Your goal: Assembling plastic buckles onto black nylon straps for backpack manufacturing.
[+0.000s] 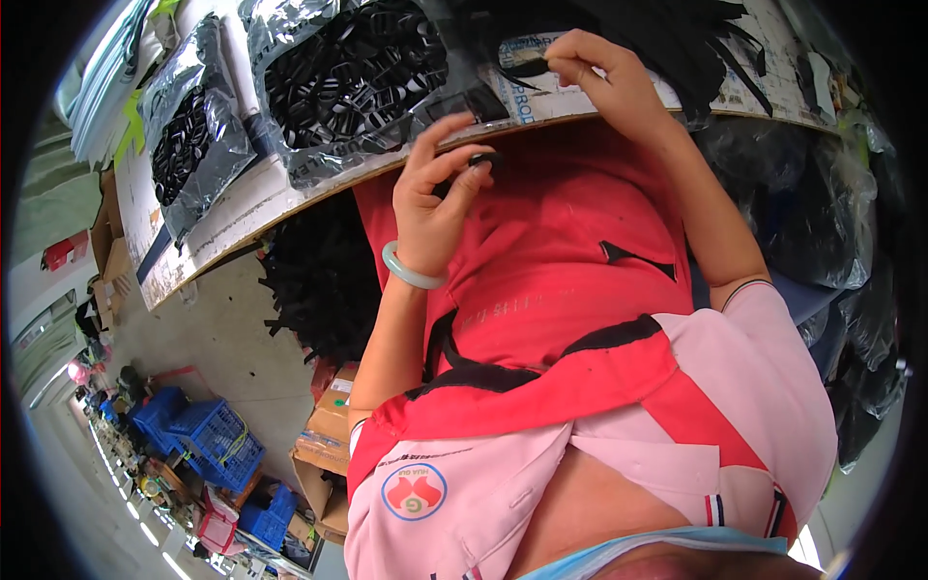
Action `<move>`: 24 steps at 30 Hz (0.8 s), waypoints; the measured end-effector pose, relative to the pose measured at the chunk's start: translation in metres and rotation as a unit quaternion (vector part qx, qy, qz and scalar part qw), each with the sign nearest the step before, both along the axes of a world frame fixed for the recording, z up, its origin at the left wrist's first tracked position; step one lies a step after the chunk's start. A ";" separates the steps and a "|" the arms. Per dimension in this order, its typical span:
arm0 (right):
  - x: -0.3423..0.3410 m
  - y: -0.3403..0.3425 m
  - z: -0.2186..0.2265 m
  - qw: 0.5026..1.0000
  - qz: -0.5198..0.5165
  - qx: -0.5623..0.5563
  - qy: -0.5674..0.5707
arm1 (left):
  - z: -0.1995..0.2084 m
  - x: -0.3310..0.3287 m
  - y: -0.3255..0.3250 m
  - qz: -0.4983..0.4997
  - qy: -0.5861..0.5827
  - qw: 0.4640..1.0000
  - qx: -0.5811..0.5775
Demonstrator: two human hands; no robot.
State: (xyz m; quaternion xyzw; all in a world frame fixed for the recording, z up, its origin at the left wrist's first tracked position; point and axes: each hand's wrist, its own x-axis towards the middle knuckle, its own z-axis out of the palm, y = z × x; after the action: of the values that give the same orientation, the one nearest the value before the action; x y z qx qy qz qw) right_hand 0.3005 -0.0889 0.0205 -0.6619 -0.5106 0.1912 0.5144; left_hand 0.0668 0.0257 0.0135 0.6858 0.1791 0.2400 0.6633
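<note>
My left hand (432, 198), with a pale green bangle (411, 268) on its wrist, is raised at the table's near edge. Its thumb and a finger pinch a small black piece (484, 158) that looks like a plastic buckle; the other fingers are spread upward. Over the tabletop, my right hand (611, 85) pinches the end of a narrow black strap (525, 69). The two hands are apart. Left of them lies an opened clear plastic bag (302, 166), full of loose black plastic buckles (353, 77).
Another clear bag of black parts (182, 150) lies farther left on the white table (280, 208). Black straps (667, 48) are piled at the right. Below the table's edge hangs a black bundle (324, 275). Cardboard boxes (327, 425) and blue crates (217, 440) stand on the floor.
</note>
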 end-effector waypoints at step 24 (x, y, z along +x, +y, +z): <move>-0.087 -0.023 0.020 0.947 0.016 -0.137 0.292 | 0.003 -0.013 -0.033 0.011 0.026 0.976 -0.218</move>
State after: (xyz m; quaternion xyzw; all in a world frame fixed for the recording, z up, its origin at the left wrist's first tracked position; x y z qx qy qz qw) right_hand 0.2131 -0.1120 0.0404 -0.6332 -0.3176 0.4520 0.5422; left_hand 0.0541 -0.0071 0.0165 0.5288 0.2518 0.1840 0.7893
